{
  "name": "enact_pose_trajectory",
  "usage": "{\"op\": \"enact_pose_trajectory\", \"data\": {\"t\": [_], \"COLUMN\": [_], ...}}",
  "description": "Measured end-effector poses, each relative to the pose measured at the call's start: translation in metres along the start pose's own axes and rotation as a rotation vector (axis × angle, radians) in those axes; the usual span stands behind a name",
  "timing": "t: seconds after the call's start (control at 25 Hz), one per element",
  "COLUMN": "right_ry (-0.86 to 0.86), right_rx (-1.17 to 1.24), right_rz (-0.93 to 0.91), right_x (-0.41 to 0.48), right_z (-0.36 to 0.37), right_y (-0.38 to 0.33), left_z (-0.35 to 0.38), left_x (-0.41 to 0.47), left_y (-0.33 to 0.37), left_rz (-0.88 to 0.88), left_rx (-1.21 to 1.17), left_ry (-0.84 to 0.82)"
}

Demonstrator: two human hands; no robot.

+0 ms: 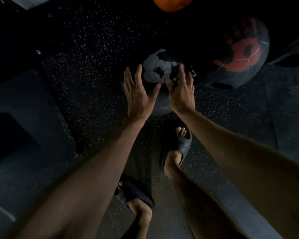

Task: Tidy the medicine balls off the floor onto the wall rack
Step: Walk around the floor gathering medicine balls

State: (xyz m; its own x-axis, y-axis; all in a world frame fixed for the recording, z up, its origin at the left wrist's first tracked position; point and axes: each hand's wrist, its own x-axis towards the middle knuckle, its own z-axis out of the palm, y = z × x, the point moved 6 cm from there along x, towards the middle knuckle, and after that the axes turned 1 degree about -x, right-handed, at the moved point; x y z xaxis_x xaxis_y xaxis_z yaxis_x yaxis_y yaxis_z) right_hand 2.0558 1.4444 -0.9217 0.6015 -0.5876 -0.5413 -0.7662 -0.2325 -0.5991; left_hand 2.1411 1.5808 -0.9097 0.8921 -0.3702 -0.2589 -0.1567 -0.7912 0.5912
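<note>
A worn black medicine ball with peeling grey patches (155, 69) lies on the dark speckled floor straight ahead of me. My left hand (139, 91) reaches over its left side with fingers straight and spread. My right hand (180, 88) is on its right side, fingers slightly bent against the top surface. Whether either hand bears the ball's weight I cannot tell. A larger black ball with red markings (243, 54) sits just to the right, touching or nearly touching it. An orange ball (172, 3) shows at the top edge.
The scene is dim. My feet in black slides (178, 145) stand just behind the ball on the rubber floor (93, 83). Smoother grey mats (24, 104) lie left and right. A dark frame (10, 16) crosses the upper left corner.
</note>
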Motion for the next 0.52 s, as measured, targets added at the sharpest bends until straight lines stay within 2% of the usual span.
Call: {"op": "enact_pose_trajectory", "data": {"t": [0.24,0.36,0.52], "right_ry": [-0.005,-0.025,-0.003], "right_rx": [0.047,0.043,-0.056], "right_rz": [0.127,0.128,0.057], "right_x": [0.042,0.033,-0.007], "right_z": [-0.015,-0.015,-0.032], "right_y": [-0.003,-0.008,-0.018], "left_z": [-0.01,-0.015,-0.024], "left_x": [0.034,0.045,0.025], "left_y": [0.011,0.015,0.036], "left_rz": [0.023,0.017,0.048], "left_rx": [-0.019,0.075,0.28], "left_ry": [-0.146,-0.202,-0.181]}}
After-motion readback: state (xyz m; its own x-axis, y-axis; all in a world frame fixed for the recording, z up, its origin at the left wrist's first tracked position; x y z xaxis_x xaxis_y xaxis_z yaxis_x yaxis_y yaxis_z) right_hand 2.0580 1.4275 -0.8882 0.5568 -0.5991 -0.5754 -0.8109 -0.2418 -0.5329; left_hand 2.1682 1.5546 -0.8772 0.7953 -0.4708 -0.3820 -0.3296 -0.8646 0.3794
